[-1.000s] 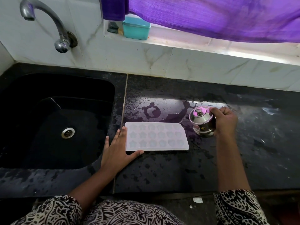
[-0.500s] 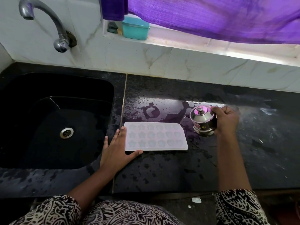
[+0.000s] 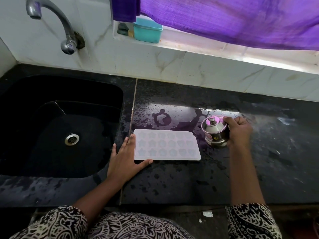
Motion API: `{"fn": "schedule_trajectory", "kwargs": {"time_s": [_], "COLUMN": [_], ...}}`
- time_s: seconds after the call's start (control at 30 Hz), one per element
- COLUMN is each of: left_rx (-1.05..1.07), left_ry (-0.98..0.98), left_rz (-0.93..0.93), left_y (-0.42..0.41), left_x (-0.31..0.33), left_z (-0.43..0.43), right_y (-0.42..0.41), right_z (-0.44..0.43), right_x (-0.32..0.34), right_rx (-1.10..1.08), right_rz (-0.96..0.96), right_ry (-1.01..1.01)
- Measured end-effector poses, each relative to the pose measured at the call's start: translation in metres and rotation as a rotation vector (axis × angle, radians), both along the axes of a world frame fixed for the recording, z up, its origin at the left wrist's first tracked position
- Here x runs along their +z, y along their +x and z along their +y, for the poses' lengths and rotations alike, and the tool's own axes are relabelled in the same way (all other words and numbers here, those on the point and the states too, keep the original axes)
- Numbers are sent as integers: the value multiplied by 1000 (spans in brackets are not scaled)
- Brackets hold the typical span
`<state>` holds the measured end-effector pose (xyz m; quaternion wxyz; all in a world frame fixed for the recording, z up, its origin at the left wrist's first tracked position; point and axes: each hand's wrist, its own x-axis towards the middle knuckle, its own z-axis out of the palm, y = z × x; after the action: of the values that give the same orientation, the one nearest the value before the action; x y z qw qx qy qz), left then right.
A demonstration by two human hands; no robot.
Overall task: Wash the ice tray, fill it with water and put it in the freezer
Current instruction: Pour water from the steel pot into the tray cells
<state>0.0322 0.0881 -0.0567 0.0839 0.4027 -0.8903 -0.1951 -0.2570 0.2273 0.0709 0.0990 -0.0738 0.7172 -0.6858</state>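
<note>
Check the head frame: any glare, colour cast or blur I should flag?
Head view: backlit window blows out the sill; purple curtain tints the wet countertop and steel pot; specular glare streak behind the pot; right hand and counter beyond it smeared; wide-angle bend in the wall edge; sink nearly black.

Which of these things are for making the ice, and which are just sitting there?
For the job: tray, steel pot held in the right hand, tap, sink, left hand steadying the tray.

Just lying about: teal box, purple curtain, paper scrap.
</note>
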Motion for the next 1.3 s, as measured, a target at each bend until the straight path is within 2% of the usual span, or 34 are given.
{"fn": "schedule_trajectory", "kwargs": {"time_s": [0.2,0.5,0.67,1.07,1.3], "left_rx": [1,0,2,8,12], "left_ry": [-1,0,14,21,28], "left_rz": [-8,13,32,11,9], "left_y": [0,0,1,2,1], "left_x": [0,-2,1,1,3], "left_z": [0,0,1,0,1], "right_y": [4,5,18,72,89], "right_z": [2,1,-10,-50,-67], "right_x": [-1,8,17,3,-5], "right_rx": [-17,1,56,251,338], "right_rz": [16,-177,-187,-201,-94], "right_ry": [38,-268,-315,-199,-93]}}
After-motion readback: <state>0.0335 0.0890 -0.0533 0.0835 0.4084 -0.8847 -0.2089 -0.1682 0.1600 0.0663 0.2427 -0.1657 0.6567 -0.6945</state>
